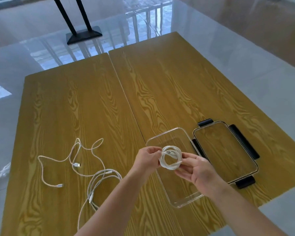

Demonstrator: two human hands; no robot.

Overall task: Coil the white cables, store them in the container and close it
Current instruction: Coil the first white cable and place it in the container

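Standing over the wooden desk [75,108], which is made of two tops pushed together with a seam running between them, I look down at my work. Beyond its far edge a black stand [83,34] sits on the glossy floor [245,57].

On the right top lies the clear container [186,200], open and long, with nothing lying inside that I can see. Just beside it on the right lies its lid [228,150], flat on the desk, with black clips around its edge; the two look to be touching or nearly so at their near sides.

On the left top lie the loose white cables [99,176], uncoiled and sprawled, their plugs showing at the ends. One strand trails off toward the near edge.

Above the container I hold a coiled white cable [170,158], wound into a small ring of several turns. My left hand [147,159] pinches the ring's left side with fingertips and thumb. My right hand [197,172] is palm up, its grip curled round the ring's right side, so both hands are grasping the same coil in the air.
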